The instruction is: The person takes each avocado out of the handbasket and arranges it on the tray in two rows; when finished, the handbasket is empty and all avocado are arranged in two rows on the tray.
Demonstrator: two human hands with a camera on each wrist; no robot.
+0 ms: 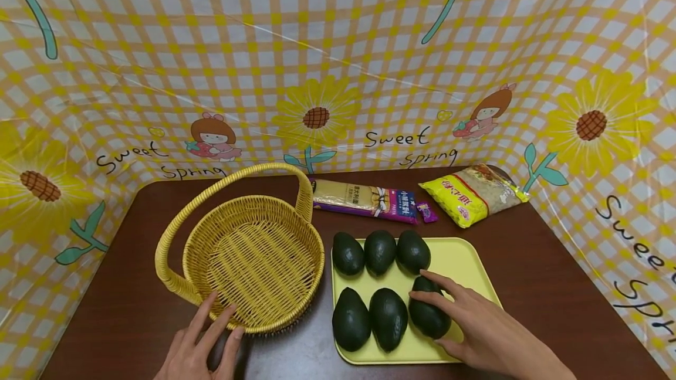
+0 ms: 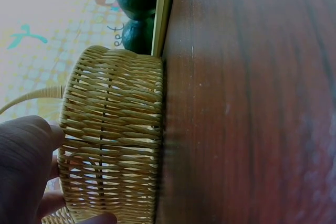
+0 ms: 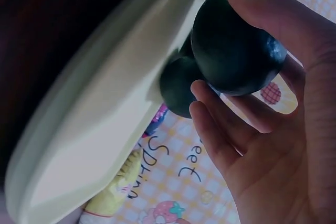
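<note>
My left hand (image 1: 203,342) is at the near rim of a round yellow wicker basket (image 1: 253,216) with a tall arched handle. Its spread fingers reach over the rim, and the thumb lies at the rim's outer edge. The basket holds nothing. With thumb and fingers around it, my right hand (image 3: 273,150) grips a dark green avocado (image 3: 231,45) at the near right of a pale yellow tray (image 1: 470,257). Two more avocados (image 1: 388,318) lie beside it in the near row. Behind them sits a far row of three avocados (image 1: 380,251).
A long pack of pasta (image 1: 348,198) lies behind the tray, next to a small purple packet (image 1: 426,212). Farther right is a yellow and clear bag of dry food (image 1: 470,195). A checked cloth (image 1: 338,51) with sunflowers hangs around the brown table (image 1: 105,315).
</note>
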